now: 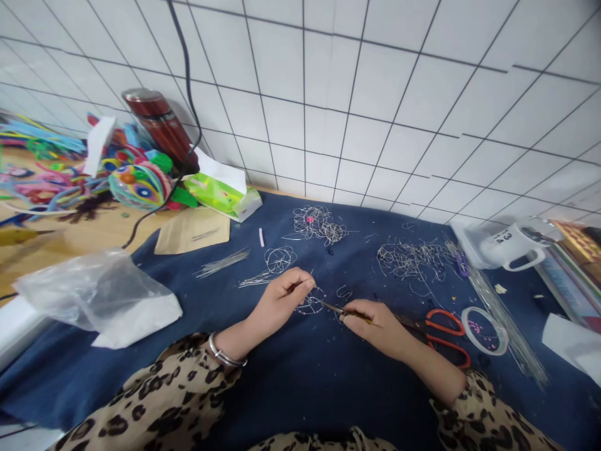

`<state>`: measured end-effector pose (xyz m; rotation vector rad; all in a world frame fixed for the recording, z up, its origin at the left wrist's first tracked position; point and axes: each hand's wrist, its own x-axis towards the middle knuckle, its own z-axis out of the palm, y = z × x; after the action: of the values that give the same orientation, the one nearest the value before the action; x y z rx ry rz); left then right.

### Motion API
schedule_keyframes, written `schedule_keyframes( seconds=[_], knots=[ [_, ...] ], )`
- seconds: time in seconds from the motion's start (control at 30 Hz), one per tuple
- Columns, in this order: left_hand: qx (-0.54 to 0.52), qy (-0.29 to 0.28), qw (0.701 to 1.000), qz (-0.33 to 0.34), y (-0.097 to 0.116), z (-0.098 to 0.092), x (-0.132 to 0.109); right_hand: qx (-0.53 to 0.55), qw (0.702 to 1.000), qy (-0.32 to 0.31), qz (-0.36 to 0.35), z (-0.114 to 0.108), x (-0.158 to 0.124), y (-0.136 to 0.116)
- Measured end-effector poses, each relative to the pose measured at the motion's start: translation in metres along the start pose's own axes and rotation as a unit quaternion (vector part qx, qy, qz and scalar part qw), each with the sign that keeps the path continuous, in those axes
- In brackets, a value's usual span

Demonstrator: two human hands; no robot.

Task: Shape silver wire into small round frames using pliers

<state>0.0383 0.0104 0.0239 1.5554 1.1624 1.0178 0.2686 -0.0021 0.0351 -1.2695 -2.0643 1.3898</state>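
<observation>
My left hand [287, 291] pinches the edge of a small round wire frame [310, 303] between thumb and forefinger, with thin wire crossing inside the ring. In my right hand [370, 326] is a slim pointed metal tool [347, 311], tweezers or small pliers; its dark tip reaches the ring's right side. The rest of the tool is hidden by my fingers. A bent wire piece [344, 292] lies just above the tool. Beyond my left hand rests another flower-like wire ring [280, 259], beside short straight wires [256, 280].
Tangled wire [413, 259] and a pile of wire shapes [319, 225] lie farther back. To the right are red-handled scissors [445, 321], a round dish with pink beads [485, 331], long wires [511, 332] and a mug [514, 244]. A plastic bag [98, 291] and thermos [162, 125] stand left.
</observation>
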Motion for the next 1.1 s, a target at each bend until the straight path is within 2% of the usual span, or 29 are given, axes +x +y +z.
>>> schedule_keyframes(
  seconds=[0.13, 0.27, 0.57, 0.93, 1.1],
  knots=[
    [0.027, 0.004, 0.999, 0.023, 0.000, 0.001, -0.001, -0.168, 0.982, 0.089, -0.016, 0.008, -0.005, -0.002],
    [0.040, -0.005, 0.999, 0.035, 0.002, 0.004, -0.003, -0.231, 0.965, 0.117, -0.031, 0.011, -0.007, -0.002],
    [0.038, -0.006, 0.999, 0.032, 0.003, 0.007, -0.004, -0.245, 0.962, 0.113, -0.031, 0.012, -0.006, -0.003],
    [0.024, -0.017, 0.999, 0.022, 0.001, 0.007, -0.003, -0.175, 0.982, 0.072, -0.015, 0.007, -0.001, 0.001],
    [0.018, -0.035, 0.999, 0.006, -0.001, 0.006, -0.003, -0.174, 0.981, 0.080, -0.022, 0.010, -0.001, 0.004]
  ],
)
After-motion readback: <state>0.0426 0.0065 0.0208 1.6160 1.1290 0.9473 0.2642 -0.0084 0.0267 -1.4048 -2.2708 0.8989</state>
